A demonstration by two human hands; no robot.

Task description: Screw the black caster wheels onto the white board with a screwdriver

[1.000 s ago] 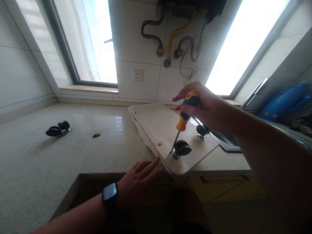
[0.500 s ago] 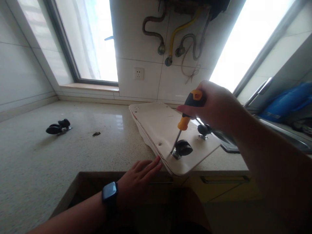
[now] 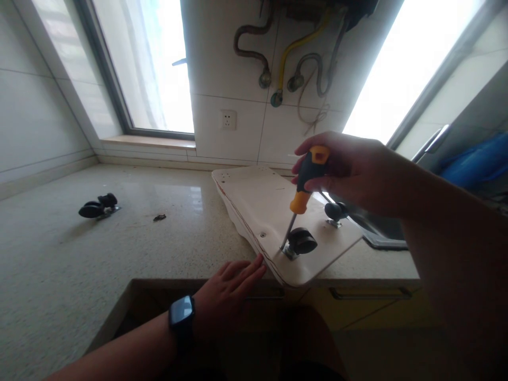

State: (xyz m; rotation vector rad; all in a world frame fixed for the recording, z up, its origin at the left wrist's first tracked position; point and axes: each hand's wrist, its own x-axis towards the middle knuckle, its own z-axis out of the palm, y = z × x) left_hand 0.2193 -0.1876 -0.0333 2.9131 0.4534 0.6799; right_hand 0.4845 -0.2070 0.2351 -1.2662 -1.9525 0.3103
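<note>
A yellow and black screwdriver (image 3: pixel 310 172) is gripped by its handle in my right hand (image 3: pixel 345 166). It leans a little, and its tip meets the metal mounting plate of a black caster wheel (image 3: pixel 304 241). That caster stands near the front corner of a white board (image 3: pixel 254 198) with a raised, curved edge. A second caster (image 3: pixel 335 211) sits on the board's right side. My left hand (image 3: pixel 236 278), below a watch on the wrist, lies with fingers stretched out against the board's near left edge.
Loose casters (image 3: pixel 99 205) and a small dark scrap (image 3: pixel 159 217) lie on the speckled countertop (image 3: pixel 182 233) to the left. On the right are a metal sink (image 3: pixel 381 241) and a blue item (image 3: pixel 472 164). Pipes and valves (image 3: pixel 265 79) hang on the tiled wall above a socket (image 3: pixel 228 120).
My right hand has shifted its grip on the screwdriver handle, its fingers now further round the far side. The tip stays at the caster plate. The left hand keeps its place against the board.
</note>
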